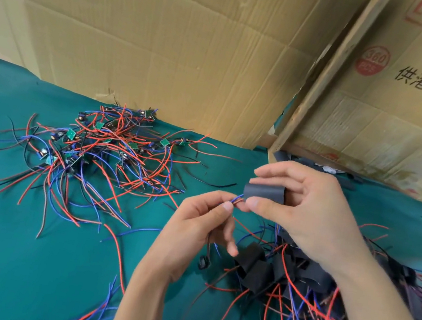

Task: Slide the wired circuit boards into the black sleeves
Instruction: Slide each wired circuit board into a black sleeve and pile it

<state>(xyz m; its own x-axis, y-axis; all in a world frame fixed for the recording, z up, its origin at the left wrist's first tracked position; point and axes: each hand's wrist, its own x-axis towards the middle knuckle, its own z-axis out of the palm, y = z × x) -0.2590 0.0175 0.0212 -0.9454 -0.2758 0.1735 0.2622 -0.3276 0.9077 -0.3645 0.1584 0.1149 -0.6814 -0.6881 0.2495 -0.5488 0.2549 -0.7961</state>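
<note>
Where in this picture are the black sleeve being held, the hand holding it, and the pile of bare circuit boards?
black sleeve [264,192]: head view, middle of its flat face.
right hand [315,216]: head view, back of hand.
pile of bare circuit boards [101,141]: head view, tangle's centre.

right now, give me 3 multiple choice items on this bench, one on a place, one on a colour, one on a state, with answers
1. Where does the pile of bare boards lie?
A. left of the hands
B. under the right wrist
C. inside a cardboard box

2. What colour is the cloth on the bench?
A. grey
B. teal green
C. white

3. What is the right hand doing?
A. resting flat on the cloth
B. hanging idle
C. holding a black sleeve

Answers:
1. A, the green boards with loose wires sit at the far left, apart from both hands.
2. B, the cloth shows teal green all round the wires.
3. C, thumb and fingers curl round the sleeve, while the left hand pinches wires at its mouth.
</note>
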